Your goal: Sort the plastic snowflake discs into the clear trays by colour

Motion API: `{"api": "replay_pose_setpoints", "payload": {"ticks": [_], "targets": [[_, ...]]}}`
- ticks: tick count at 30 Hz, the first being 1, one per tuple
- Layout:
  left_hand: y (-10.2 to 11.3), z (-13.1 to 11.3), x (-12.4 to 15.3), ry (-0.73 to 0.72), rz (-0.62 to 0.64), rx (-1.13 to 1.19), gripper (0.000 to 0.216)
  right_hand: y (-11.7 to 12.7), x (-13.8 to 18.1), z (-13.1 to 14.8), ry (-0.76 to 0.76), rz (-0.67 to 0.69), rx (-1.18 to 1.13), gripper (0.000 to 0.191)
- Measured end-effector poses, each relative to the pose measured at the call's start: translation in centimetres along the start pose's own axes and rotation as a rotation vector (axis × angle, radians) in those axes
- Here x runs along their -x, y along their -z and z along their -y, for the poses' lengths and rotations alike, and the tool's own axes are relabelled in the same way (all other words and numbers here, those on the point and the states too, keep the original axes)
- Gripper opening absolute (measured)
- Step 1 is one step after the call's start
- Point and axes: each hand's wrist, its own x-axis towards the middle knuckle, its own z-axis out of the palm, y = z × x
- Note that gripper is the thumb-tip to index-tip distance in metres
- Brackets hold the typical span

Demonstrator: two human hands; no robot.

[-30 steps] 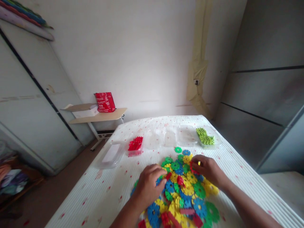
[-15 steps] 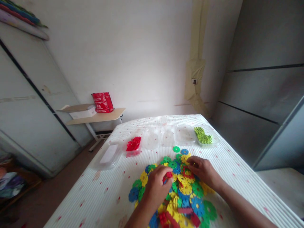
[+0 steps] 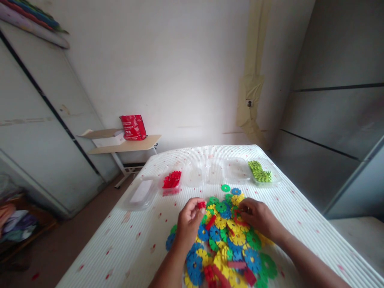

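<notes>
The only writing we can find is white print on the red bag (image 3: 133, 127) on the side table (image 3: 126, 146), too small to read. Our left hand (image 3: 188, 224) is raised just over the left edge of the pile of notched discs (image 3: 231, 244), thumb and fingertips pinched tight on a small red piece (image 3: 201, 205), a short, blocky, bright plastic bit. Our right hand (image 3: 260, 219) lies on the pile's far side, fingers curled down onto a red piece (image 3: 239, 219) among yellow discs; we cannot tell whether they grip it or only touch it. The discs are blue, yellow, green and red, spread over the white ribbed cover (image 3: 135, 248), and the bottom edge cuts off the nearest ones. Beyond the pile stand a clear tub of red pieces (image 3: 171, 182) and a clear tub of green pieces (image 3: 260, 172).
</notes>
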Motion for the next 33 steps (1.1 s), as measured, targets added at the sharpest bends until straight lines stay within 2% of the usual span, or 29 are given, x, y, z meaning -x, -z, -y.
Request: {"api": "replay_pose_setpoints", "payload": {"ticks": [3, 5, 9, 12, 15, 20, 23, 27, 33], "targets": [[-0.2, 0.7, -1.1, 0.018, -0.1, 0.069, 0.029, 0.0, -0.1, 0.5, 0.009, -0.054, -0.037, 0.012], [-0.7, 1.0, -2.4, -0.021, -0.156, 0.076, 0.027, 0.0, -0.2, 0.9, 0.021, -0.088, -0.069, 0.013], [-2.3, 0.5, -5.5, -0.166, -0.164, 0.043, 0.021, -0.5, -0.2, 1.1, 0.032, -0.155, -0.117, 0.014], [-3.4, -0.6, -7.2, -0.206, -0.157, 0.066, 0.02, -1.0, -0.2, 0.7, 0.027, -0.211, -0.138, 0.015], [-3.6, -1.3, -7.5, -0.128, -0.093, 0.081, 0.021, -1.2, -0.2, 0.2, -0.001, -0.239, -0.17, 0.017], [-2.2, -1.2, -5.8, 0.179, 0.089, 0.214, 0.031, -1.3, -0.3, 0.3, -0.048, -0.252, -0.291, 0.018], [-1.6, -0.7, -5.1, 0.271, 0.143, 0.32, 0.036, -1.5, -0.3, 1.0, -0.054, -0.264, -0.379, 0.019], [-1.5, -0.4, -4.9, 0.257, 0.238, 0.279, 0.037, -2.0, -0.4, 1.9, -0.053, -0.273, -0.429, 0.019], [-2.5, -0.9, -4.3, 0.154, 0.343, -0.089, 0.038, -2.4, -0.5, 2.2, -0.043, -0.272, -0.414, 0.015]]}}
